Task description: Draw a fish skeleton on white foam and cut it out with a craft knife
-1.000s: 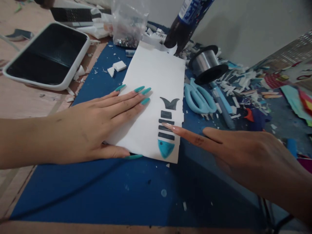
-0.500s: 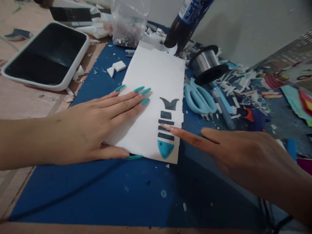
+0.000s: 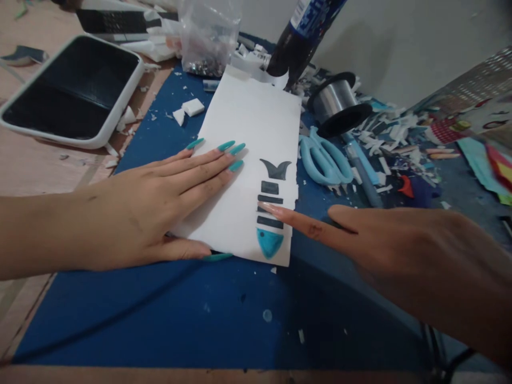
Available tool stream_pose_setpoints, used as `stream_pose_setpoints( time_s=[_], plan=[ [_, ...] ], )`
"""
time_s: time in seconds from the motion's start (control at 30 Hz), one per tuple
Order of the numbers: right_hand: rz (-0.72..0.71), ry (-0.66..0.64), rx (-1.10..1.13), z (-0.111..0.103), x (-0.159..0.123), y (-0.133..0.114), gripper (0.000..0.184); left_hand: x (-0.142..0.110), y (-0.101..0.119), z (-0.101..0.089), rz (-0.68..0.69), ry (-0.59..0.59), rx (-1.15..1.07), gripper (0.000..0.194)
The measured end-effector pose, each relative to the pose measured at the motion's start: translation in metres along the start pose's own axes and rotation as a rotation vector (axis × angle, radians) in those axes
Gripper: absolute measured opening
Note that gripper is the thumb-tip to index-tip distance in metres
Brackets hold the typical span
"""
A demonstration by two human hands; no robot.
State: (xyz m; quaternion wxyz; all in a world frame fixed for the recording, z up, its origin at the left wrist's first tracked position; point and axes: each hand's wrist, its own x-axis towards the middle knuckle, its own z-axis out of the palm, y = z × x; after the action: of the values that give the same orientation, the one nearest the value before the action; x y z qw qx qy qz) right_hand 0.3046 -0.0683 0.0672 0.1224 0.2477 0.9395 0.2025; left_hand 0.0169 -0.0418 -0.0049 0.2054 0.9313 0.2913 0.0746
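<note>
My left hand [image 3: 176,197] lies flat on a white sheet of paper [image 3: 252,114], fingers stretched out, with long teal nails. Its thumb rests along the sheet's near edge. On the right part of the sheet is a fish-skeleton figure with a teal head [image 3: 269,242], several dark bars [image 3: 270,221] and a dark forked tail [image 3: 276,169]. From the right, my right hand [image 3: 360,234] points with its index finger, the long pale nail lying over one of the middle bars. The other fingers are folded under and mostly hidden. Nothing visible is held in either hand.
A blue mat [image 3: 160,320] lies under the sheet. Right of it are light-blue-handled scissors [image 3: 326,160], a spool of clear line [image 3: 336,104] and many scraps [image 3: 384,130]. Behind stand a dark bottle [image 3: 300,42] and a plastic bag [image 3: 208,37]. A phone [image 3: 76,88] lies at left.
</note>
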Motion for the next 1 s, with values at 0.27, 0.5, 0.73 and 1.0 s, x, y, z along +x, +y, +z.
stream_pose_setpoints(
  time_s=[0.27, 0.5, 0.73, 1.0],
  plan=[
    [-0.047, -0.073, 0.030, -0.002, 0.006, 0.004, 0.065, 0.000, 0.002, -0.002, 0.003, 0.012, -0.006, 0.075],
    [-0.086, -0.113, 0.013, -0.002, 0.010, 0.004, 0.071, 0.001, 0.001, -0.002, 0.007, 0.013, 0.001, 0.077],
    [-0.067, -0.104, 0.017, 0.010, 0.005, 0.005, 0.070, -0.002, 0.001, -0.001, 0.025, 0.016, 0.102, 0.078],
    [-0.051, -0.070, 0.059, 0.018, 0.000, 0.006, 0.069, -0.003, -0.001, 0.001, 0.003, 0.029, 0.156, 0.081]
  ],
)
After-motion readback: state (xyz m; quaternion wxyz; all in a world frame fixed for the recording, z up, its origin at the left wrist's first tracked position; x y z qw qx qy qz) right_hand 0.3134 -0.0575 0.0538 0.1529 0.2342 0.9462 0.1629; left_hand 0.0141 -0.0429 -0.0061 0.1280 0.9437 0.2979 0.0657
